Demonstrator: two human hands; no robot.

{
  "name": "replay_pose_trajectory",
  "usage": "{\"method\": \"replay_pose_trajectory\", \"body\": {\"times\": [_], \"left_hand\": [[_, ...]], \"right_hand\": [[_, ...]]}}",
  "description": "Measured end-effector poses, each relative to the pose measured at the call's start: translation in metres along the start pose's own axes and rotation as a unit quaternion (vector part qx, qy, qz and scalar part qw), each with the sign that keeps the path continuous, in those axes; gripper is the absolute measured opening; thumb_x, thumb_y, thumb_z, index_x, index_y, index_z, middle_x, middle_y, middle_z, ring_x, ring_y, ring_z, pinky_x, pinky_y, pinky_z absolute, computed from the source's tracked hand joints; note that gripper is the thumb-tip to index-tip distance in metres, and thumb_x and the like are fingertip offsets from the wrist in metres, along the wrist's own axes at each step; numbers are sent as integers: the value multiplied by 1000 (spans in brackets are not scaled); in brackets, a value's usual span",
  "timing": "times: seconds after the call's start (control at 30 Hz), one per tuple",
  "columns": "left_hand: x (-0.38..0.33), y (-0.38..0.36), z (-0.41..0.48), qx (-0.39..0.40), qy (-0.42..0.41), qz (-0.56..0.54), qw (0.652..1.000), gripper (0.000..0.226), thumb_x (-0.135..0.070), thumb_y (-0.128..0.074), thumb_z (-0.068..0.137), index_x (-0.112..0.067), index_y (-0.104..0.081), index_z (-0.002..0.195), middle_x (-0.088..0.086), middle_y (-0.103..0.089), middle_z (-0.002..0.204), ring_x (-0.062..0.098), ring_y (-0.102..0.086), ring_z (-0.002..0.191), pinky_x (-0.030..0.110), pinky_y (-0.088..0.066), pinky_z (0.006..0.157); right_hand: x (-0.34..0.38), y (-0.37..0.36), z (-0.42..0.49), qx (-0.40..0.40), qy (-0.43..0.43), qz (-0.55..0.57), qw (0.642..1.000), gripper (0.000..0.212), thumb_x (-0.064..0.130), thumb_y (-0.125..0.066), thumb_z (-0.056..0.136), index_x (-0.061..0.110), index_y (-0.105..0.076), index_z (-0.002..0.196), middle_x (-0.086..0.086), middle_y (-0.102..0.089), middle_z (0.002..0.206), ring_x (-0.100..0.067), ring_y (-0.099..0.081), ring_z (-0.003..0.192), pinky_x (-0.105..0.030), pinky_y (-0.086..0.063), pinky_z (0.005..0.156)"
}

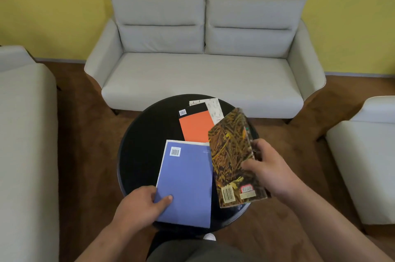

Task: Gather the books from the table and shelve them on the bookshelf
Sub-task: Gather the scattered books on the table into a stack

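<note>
Black round table [136,155], head view: four books were counted on or over it.

Item one, blue book [186,182], near left, back cover up with a barcode sticker; the left hand [141,204] was closed on its near left corner, thumb on top, fingers hidden beneath. Whether the book lay flat or was already lifted could not be told.

Item two, brown-and-yellow patterned book [233,159], near right, tilted and raised off the table; the right hand [267,167] gripped its right edge, thumb across the cover.

Item three, orange book [196,126], flat at the far middle, untouched.

Item four, white patterned book [214,108], far side, partly under the orange one, untouched.

Grey sofa [203,58] stood beyond the table; no bookshelf was in sight.

Progress, as judged: gathering early, two books in hand, two left to collect, nothing shelved.
</note>
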State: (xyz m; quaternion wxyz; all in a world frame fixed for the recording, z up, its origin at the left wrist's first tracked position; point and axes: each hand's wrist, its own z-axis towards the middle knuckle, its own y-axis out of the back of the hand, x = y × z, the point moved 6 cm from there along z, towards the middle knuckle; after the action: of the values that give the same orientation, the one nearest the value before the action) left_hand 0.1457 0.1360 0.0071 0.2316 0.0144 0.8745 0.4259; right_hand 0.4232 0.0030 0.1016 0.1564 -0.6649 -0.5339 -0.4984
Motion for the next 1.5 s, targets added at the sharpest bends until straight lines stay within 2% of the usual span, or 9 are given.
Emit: {"method": "replay_pose_trajectory", "body": {"times": [0.2,0.57,0.73,0.93,1.03,1.13,1.27,1.37,1.5], "left_hand": [[-2,-2,3,-10,-19,-111,994,33,-56,-64,86,-30,-47,99,-12,-60,99,11,-65,87,20,-52,65],[-1,-2,-1,-118,-32,-74,990,30,-51,-51,96,-33,-53,121,-14,-52,101,6,-56,87,16,-46,69],[0,-1,6,-86,-16,-141,986,17,-42,-62,93,-29,-51,97,-8,-56,97,10,-59,86,23,-51,69],[-7,9,9,-44,-36,-339,939,19,-31,-44,105,-40,-61,105,-4,-70,105,8,-66,97,27,-50,80],[-18,19,6,-64,-84,-357,928,26,-24,-44,104,-36,-66,99,-6,-74,93,6,-68,94,28,-50,85],[-15,14,10,-99,-85,-196,972,38,-36,-53,100,-44,-46,136,-9,-47,108,3,-47,104,23,-41,87],[-24,6,18,-52,-108,-138,983,52,-46,-38,103,-35,-30,153,-8,-35,117,9,-38,115,32,-43,102],[-20,11,26,-37,-121,-170,977,57,-37,-48,102,-34,-26,154,-9,-37,126,11,-43,124,37,-47,104],[-14,9,29,-16,-85,-267,960,49,-25,-55,100,-49,-31,135,-12,-44,121,12,-52,118,39,-51,101]], "right_hand": [[27,-46,-4,35,52,-141,988,31,28,-64,95,27,-38,113,11,-62,99,-6,-67,85,-20,-48,59],[30,-108,5,32,66,-204,976,43,34,-66,87,28,-35,116,5,-60,115,-14,-67,97,-24,-55,68],[28,-118,12,34,78,-220,972,46,37,-66,85,31,-36,120,3,-54,123,-16,-61,106,-26,-53,73],[19,-127,14,105,102,-297,944,74,68,-54,88,29,-36,149,6,-45,143,-17,-53,126,-30,-45,92],[10,-111,19,45,151,-357,921,60,56,-57,94,25,-47,145,6,-53,140,-17,-49,128,-30,-42,105],[-18,-95,31,-21,102,-371,923,67,56,-63,89,26,-42,145,6,-47,139,-18,-42,131,-35,-38,113],[-54,-95,32,87,-81,-62,991,38,36,-64,98,28,-47,131,7,-64,123,-15,-62,117,-32,-48,96],[-49,-80,37,110,-67,-67,989,37,24,-59,102,31,-44,134,9,-65,120,-14,-62,115,-28,-49,88],[-27,-57,56,188,-41,-216,957,58,24,-63,98,39,-33,145,6,-63,129,-15,-60,119,-37,-49,103]]}}
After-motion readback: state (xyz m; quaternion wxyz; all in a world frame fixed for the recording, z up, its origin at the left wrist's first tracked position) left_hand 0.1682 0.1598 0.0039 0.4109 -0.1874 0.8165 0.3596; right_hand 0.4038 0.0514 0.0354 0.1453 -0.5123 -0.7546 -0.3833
